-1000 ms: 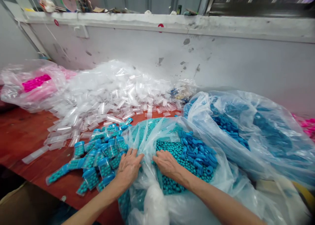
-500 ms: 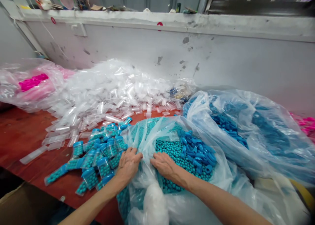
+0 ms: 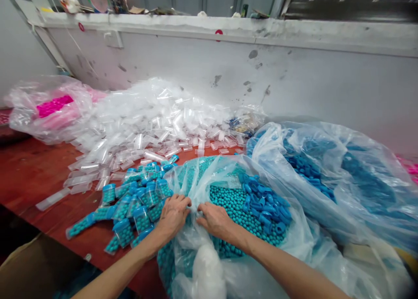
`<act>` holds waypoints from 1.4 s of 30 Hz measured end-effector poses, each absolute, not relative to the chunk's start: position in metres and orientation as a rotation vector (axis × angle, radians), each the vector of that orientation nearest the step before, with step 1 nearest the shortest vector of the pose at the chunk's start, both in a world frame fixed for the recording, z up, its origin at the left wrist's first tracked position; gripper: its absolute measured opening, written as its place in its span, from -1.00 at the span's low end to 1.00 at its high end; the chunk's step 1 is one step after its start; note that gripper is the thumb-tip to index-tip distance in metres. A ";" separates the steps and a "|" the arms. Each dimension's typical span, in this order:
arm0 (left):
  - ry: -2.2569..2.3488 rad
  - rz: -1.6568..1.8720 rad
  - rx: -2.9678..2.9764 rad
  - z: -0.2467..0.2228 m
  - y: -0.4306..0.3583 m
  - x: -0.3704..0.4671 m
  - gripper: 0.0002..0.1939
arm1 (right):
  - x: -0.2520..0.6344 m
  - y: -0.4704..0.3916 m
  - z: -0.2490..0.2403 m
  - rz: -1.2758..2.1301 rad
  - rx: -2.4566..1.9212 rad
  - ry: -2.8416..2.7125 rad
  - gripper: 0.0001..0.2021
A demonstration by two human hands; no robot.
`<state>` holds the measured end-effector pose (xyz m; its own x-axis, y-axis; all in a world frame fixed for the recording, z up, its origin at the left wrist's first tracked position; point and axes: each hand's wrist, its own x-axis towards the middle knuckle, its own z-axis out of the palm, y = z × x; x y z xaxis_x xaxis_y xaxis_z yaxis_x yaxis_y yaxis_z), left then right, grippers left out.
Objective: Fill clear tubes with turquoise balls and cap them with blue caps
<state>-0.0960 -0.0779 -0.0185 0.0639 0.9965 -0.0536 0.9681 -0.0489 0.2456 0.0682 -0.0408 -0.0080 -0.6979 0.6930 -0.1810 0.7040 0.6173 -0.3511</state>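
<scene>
A clear plastic bag point(image 3: 199, 181) of teal beads point(image 3: 230, 205) lies open in front of me, with blue caps point(image 3: 266, 203) on top of the beads. My left hand point(image 3: 174, 214) is closed on the gathered plastic at the bag's left edge, beside the filled jars. Facing it, my right hand point(image 3: 215, 220) has its fingers curled on the same folds, just left of the beads. Several clear jars point(image 3: 142, 218) with blue lids, full of teal beads, lie heaped to the left of my left hand.
Clear tubes point(image 3: 156, 116) form a big pile along the wall. A bag of pink pieces point(image 3: 54, 107) is at the far left. Another bag point(image 3: 326, 159) holding blue caps fills the right side. The red table point(image 3: 29, 172) has its front edge at lower left.
The whole view has shifted slightly to the right. My right hand has moved a little left along the plastic, nearer to my left hand, and its fingers are slightly more apart.
</scene>
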 end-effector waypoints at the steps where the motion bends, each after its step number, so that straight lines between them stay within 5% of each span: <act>1: 1.994 0.167 2.135 -0.018 -0.079 -0.097 -0.83 | 0.067 -0.041 -0.011 -0.617 1.227 2.792 -0.76; 19: 1.986 0.063 2.263 -0.014 -0.081 -0.099 -0.76 | 0.049 -0.035 -0.021 -0.250 0.866 2.980 -0.76; 30: 1.926 0.146 2.459 -0.007 -0.080 -0.077 -0.67 | 0.129 -0.032 0.010 -0.195 1.356 2.792 -0.80; 35: 1.203 0.021 2.511 -0.001 -0.075 -0.026 -0.76 | 0.171 -0.064 0.005 -0.746 1.130 2.701 -0.85; 42: 1.254 -0.139 2.336 0.012 -0.095 -0.036 -0.79 | 0.182 -0.085 0.006 -1.041 0.976 2.682 -0.78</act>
